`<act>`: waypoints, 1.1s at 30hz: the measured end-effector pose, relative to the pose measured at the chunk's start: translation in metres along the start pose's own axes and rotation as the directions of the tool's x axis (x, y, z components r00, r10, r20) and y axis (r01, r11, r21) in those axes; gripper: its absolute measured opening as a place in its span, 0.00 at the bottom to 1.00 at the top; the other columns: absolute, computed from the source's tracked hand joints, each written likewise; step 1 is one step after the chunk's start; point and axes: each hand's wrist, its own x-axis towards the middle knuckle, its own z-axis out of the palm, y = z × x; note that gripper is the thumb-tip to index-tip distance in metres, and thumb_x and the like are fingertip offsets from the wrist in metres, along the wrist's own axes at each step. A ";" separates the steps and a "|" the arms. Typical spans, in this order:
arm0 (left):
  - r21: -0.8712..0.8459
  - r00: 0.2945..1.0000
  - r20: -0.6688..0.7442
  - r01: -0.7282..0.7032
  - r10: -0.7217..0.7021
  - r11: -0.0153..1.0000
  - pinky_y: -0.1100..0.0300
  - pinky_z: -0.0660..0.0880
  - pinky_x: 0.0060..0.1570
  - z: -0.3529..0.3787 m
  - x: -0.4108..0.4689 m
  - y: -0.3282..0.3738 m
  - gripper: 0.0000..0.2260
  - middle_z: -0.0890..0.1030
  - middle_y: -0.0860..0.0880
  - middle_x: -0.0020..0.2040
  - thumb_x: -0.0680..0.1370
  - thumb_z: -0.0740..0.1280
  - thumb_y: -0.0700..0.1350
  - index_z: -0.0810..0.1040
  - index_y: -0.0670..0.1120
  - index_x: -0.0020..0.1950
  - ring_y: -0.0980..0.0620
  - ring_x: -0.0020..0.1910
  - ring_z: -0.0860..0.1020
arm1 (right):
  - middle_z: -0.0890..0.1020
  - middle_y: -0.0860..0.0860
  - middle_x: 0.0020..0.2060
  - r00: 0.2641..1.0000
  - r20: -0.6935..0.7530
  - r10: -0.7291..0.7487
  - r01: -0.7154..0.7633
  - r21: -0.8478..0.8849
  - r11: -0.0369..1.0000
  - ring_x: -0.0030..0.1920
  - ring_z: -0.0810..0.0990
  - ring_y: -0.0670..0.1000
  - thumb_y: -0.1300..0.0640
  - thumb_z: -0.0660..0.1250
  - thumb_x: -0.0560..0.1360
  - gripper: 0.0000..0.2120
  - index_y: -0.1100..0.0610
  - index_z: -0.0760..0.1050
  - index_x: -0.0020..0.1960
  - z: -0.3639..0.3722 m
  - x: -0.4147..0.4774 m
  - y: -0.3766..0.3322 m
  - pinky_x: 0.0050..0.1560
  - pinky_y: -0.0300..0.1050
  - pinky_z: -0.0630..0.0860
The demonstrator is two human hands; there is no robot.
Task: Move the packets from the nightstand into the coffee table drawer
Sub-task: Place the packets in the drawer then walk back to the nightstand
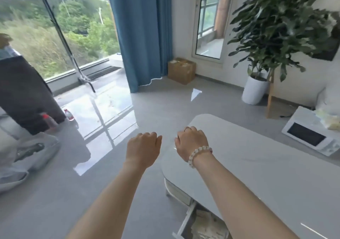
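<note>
My left hand (142,149) is held out over the grey floor, fingers curled in, with nothing in it. My right hand (191,141), with a bead bracelet at the wrist, hovers above the near left corner of the white coffee table (266,168), fingers also curled and nothing visible in them. Under the table's edge at the bottom, the coffee table drawer (185,224) stands pulled out. Pale crinkled packets (206,226) lie inside it, partly hidden by my right forearm. No nightstand is in view.
A white microwave (311,137) sits on the floor right of the table. A potted plant (255,89) stands at the far right, a cardboard box (181,70) by the blue curtain (141,34). A person (20,95) crouches at the left near two bottles (69,114).
</note>
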 end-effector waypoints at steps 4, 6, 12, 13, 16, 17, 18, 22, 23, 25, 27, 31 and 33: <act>0.032 0.981 -0.024 0.195 -0.194 0.980 0.56 0.69 0.46 -0.020 -0.017 -0.095 0.19 0.80 0.48 0.49 0.83 0.49 0.53 0.76 0.45 0.50 0.45 0.52 0.77 | 0.76 0.54 0.60 0.989 0.035 -0.147 0.147 0.002 0.989 0.62 0.71 0.54 0.52 0.49 0.82 0.19 0.58 0.74 0.62 -0.001 0.042 -0.098 0.60 0.47 0.67; 0.019 0.951 -0.016 0.309 -0.309 0.951 0.56 0.70 0.46 -0.026 -0.031 -0.140 0.20 0.80 0.47 0.52 0.83 0.49 0.53 0.77 0.45 0.52 0.44 0.52 0.77 | 0.76 0.54 0.59 0.971 0.034 -0.238 0.237 0.012 0.971 0.62 0.72 0.54 0.51 0.49 0.82 0.19 0.58 0.74 0.62 -0.001 0.058 -0.152 0.60 0.47 0.67; 0.002 0.806 -0.048 0.591 -0.590 0.807 0.55 0.72 0.51 -0.038 -0.101 -0.262 0.18 0.80 0.46 0.54 0.83 0.50 0.52 0.77 0.45 0.54 0.45 0.55 0.78 | 0.75 0.54 0.60 0.842 0.082 -0.533 0.534 0.013 0.845 0.62 0.71 0.54 0.51 0.49 0.82 0.20 0.58 0.75 0.61 0.011 0.070 -0.305 0.61 0.48 0.67; 0.000 0.772 -0.052 0.635 -0.634 0.773 0.55 0.72 0.51 -0.040 -0.116 -0.280 0.18 0.80 0.46 0.55 0.82 0.51 0.52 0.77 0.44 0.54 0.45 0.55 0.77 | 0.76 0.54 0.59 0.810 0.090 -0.579 0.580 0.017 0.814 0.62 0.72 0.54 0.51 0.50 0.82 0.20 0.58 0.75 0.61 0.013 0.067 -0.329 0.61 0.48 0.67; -0.013 0.661 -0.052 0.749 -0.749 0.662 0.54 0.71 0.52 -0.045 -0.163 -0.323 0.19 0.80 0.44 0.55 0.83 0.51 0.52 0.77 0.43 0.53 0.44 0.56 0.77 | 0.77 0.55 0.58 0.703 0.085 -0.706 0.707 0.019 0.707 0.60 0.74 0.55 0.50 0.50 0.81 0.20 0.57 0.77 0.59 0.019 0.057 -0.395 0.57 0.48 0.70; -0.016 0.621 -0.053 0.783 -0.782 0.622 0.54 0.71 0.52 -0.045 -0.178 -0.335 0.19 0.80 0.44 0.55 0.83 0.50 0.52 0.77 0.43 0.53 0.44 0.56 0.77 | 0.78 0.55 0.57 0.666 0.078 -0.742 0.743 0.015 0.669 0.59 0.75 0.55 0.50 0.50 0.81 0.20 0.58 0.77 0.59 0.021 0.053 -0.416 0.56 0.48 0.71; -0.016 0.582 -0.058 0.812 -0.811 0.584 0.54 0.71 0.51 -0.046 -0.192 -0.345 0.19 0.80 0.44 0.54 0.83 0.50 0.52 0.78 0.43 0.53 0.44 0.56 0.77 | 0.78 0.56 0.56 0.629 0.072 -0.774 0.775 0.012 0.632 0.58 0.76 0.55 0.50 0.51 0.81 0.20 0.58 0.78 0.58 0.022 0.048 -0.434 0.55 0.48 0.72; 0.007 0.438 -0.070 0.899 -0.896 0.439 0.54 0.71 0.50 -0.049 -0.243 -0.374 0.19 0.81 0.44 0.55 0.83 0.51 0.52 0.78 0.43 0.53 0.43 0.56 0.77 | 0.79 0.57 0.56 0.477 0.100 -0.873 0.876 0.027 0.482 0.57 0.76 0.55 0.52 0.51 0.81 0.20 0.59 0.78 0.56 0.032 0.028 -0.500 0.55 0.48 0.74; 0.008 0.399 -0.072 0.917 -0.914 0.399 0.54 0.71 0.50 -0.049 -0.256 -0.381 0.20 0.81 0.43 0.54 0.83 0.51 0.52 0.78 0.42 0.53 0.43 0.56 0.76 | 0.79 0.56 0.56 0.437 0.112 -0.892 0.895 0.039 0.444 0.57 0.76 0.55 0.52 0.51 0.81 0.20 0.59 0.78 0.57 0.035 0.021 -0.517 0.55 0.48 0.74; 0.001 0.309 -0.071 0.951 -0.948 0.310 0.54 0.71 0.48 -0.051 -0.279 -0.395 0.20 0.81 0.43 0.53 0.83 0.50 0.52 0.78 0.42 0.52 0.42 0.55 0.77 | 0.78 0.56 0.57 0.350 0.136 -0.927 0.932 0.052 0.359 0.59 0.75 0.55 0.52 0.51 0.81 0.19 0.59 0.78 0.57 0.041 0.010 -0.549 0.55 0.47 0.72; -0.006 0.221 -0.092 0.975 -0.971 0.222 0.54 0.72 0.47 -0.051 -0.302 -0.409 0.20 0.81 0.43 0.52 0.83 0.50 0.52 0.78 0.42 0.50 0.43 0.53 0.77 | 0.77 0.56 0.57 0.257 0.158 -0.953 0.961 0.062 0.270 0.60 0.74 0.55 0.53 0.50 0.81 0.19 0.59 0.78 0.57 0.044 -0.002 -0.580 0.55 0.46 0.71; -0.015 0.032 -0.122 0.999 -0.992 0.034 0.55 0.72 0.46 -0.055 -0.345 -0.435 0.20 0.81 0.45 0.51 0.82 0.50 0.52 0.79 0.43 0.50 0.44 0.52 0.78 | 0.77 0.56 0.58 0.080 0.186 -0.979 0.993 0.071 0.094 0.60 0.74 0.55 0.53 0.50 0.81 0.19 0.60 0.77 0.57 0.043 -0.024 -0.641 0.54 0.47 0.71; -0.009 -0.049 -0.126 0.999 -0.991 -0.048 0.55 0.71 0.45 -0.061 -0.364 -0.449 0.20 0.81 0.45 0.51 0.83 0.50 0.51 0.78 0.43 0.50 0.44 0.52 0.77 | 0.76 0.56 0.58 0.008 0.193 -0.981 0.997 0.076 0.023 0.59 0.74 0.56 0.54 0.50 0.81 0.19 0.60 0.76 0.59 0.042 -0.034 -0.671 0.54 0.47 0.71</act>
